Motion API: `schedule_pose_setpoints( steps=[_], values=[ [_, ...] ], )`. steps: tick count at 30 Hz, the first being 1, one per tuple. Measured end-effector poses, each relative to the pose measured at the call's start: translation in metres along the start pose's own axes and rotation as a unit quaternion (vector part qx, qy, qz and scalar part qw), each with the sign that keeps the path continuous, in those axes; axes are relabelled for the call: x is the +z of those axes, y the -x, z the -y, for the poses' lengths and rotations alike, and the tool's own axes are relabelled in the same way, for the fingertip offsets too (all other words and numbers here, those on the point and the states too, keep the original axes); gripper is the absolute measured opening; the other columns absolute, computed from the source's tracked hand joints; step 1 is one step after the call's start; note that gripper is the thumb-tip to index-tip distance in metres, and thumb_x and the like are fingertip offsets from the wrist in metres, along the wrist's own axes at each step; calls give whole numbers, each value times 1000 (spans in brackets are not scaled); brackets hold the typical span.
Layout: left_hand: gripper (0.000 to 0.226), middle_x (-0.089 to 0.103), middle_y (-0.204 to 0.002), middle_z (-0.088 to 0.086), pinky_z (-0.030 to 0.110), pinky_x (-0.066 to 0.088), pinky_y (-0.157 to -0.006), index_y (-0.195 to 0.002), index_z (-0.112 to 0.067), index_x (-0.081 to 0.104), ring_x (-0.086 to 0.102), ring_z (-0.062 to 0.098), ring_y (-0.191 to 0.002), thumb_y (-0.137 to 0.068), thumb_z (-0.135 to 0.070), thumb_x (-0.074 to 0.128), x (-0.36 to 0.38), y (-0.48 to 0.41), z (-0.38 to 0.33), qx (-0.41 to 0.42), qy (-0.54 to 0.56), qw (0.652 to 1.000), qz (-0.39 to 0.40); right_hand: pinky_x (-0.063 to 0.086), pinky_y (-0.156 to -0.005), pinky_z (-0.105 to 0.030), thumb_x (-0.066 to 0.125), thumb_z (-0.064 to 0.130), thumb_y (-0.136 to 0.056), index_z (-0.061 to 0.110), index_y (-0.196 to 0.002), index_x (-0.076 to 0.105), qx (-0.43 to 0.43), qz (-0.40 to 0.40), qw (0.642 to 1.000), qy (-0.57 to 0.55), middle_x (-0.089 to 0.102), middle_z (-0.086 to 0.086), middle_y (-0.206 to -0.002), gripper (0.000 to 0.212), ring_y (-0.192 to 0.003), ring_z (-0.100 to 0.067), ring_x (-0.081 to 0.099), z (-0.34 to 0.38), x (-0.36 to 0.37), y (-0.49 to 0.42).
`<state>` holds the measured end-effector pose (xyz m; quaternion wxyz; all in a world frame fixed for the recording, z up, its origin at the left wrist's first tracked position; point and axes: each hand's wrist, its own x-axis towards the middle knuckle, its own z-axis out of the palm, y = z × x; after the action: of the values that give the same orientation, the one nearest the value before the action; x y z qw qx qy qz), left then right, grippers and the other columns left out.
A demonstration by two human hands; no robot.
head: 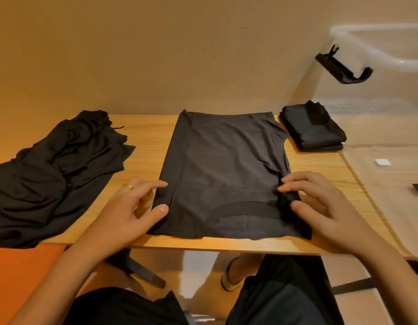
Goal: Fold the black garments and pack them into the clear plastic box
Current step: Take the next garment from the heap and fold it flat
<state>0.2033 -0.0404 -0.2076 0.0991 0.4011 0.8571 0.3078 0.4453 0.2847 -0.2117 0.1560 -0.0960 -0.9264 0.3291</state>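
A black T-shirt (224, 165) lies flat in the middle of the wooden counter (144, 141). Its sides are folded inward into a long panel, and its neckband is at the near edge.

The left hand (133, 205) sits at the panel's left edge, fingers (161, 184) spread and loosely bent, with the index tip and thumb touching the cloth. The right hand (320, 202) rests on the right edge, its fingers (287, 187) close together over the bunched sleeve fold. Whether they pinch the fabric against the thumb cannot be told.

The step in hand looks like the crosswise fold. To do it well, both hands should take the near corners evenly, tuck the loose right sleeve flat first, and carry the neckband end up to meet the far hem squarely.

A stack of folded garments (313, 130) already sits inside the clear plastic box (367, 102) on the right. A heap of unfolded garments (55, 174) waits on the left.
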Motion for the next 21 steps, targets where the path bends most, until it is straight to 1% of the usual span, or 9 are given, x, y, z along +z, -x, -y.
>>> schedule_pose_setpoints(
  steps=[2, 4, 7, 10, 12, 14, 16, 19, 21],
  values=[
    [49, 42, -130, -35, 16, 37, -96, -130, -54, 52, 41, -10, -126, -83, -66, 54, 3, -3, -5, 43, 1, 999, 15, 29, -114, -38, 49, 54, -93, 39, -135, 60, -11, 29, 998, 57, 48, 23, -144, 46, -142, -1, 36, 7, 8, -5],
    [57, 28, -151, -36, 23, 27, -112, -140, -51, 46, 20, -10, -145, -86, -69, 47, 11, -5, -8, 89, -47, 992, 71, 16, -122, -36, 43, 65, -92, 42, -145, 48, -9, 88, 991, 98, 37, 26, -154, 58, -148, 8, 19, 5, 13, -6],
    [67, -4, -162, -32, 33, -1, -124, -153, -52, 20, -14, -7, -149, -90, -76, 25, 22, -3, -5, 114, -151, 970, 151, -1, -127, -40, 35, 71, -93, 45, -151, 37, -12, 140, 978, 153, 21, 29, -161, 63, -151, 9, 2, -8, 14, 3],
    [67, -25, -158, -33, 27, -18, -121, -151, -58, 0, -26, -6, -146, -89, -81, 12, 23, 4, 2, 116, -204, 958, 166, 8, -127, -49, 37, 67, -96, 44, -146, 46, -11, 91, 982, 162, 32, 27, -157, 56, -151, 6, 14, -20, 4, 21],
    [67, -28, -157, -32, 25, -20, -119, -151, -59, -5, -27, -4, -146, -90, -82, 11, 22, 8, 7, 126, -216, 955, 160, 18, -124, -54, 41, 65, -96, 46, -138, 54, -12, 52, 985, 166, 44, 28, -150, 48, -146, 3, 29, -26, -5, 30],
    [66, -23, -160, -32, 26, -16, -120, -151, -61, -1, -23, -4, -148, -91, -82, 17, 19, 11, 11, 137, -196, 957, 162, 25, -120, -58, 47, 62, -95, 47, -133, 57, -18, 26, 987, 160, 49, 26, -145, 42, -142, 0, 37, -28, -10, 35],
    [61, -6, -161, -36, 21, -9, -121, -149, -63, 18, -10, -6, -150, -92, -79, 31, 13, 11, 14, 137, -124, 968, 168, 27, -119, -56, 52, 61, -93, 44, -134, 58, -31, 25, 990, 137, 46, 24, -148, 45, -143, -4, 37, -24, -10, 36],
    [50, 28, -155, -37, 9, 4, -118, -136, -59, 50, 17, -10, -147, -87, -69, 55, 1, 13, 21, 131, -21, 982, 131, 19, -122, -49, 58, 68, -90, 43, -146, 47, -39, 73, 992, 99, 36, 27, -156, 63, -149, -2, 27, -18, -2, 34],
    [43, 41, -149, -35, 8, 11, -117, -127, -52, 63, 28, -8, -144, -85, -63, 61, -1, 14, 24, 128, 14, 986, 108, 15, -124, -46, 58, 74, -88, 45, -147, 44, -44, 92, 990, 97, 34, 31, -156, 67, -150, 1, 24, -20, 3, 33]
  ],
)
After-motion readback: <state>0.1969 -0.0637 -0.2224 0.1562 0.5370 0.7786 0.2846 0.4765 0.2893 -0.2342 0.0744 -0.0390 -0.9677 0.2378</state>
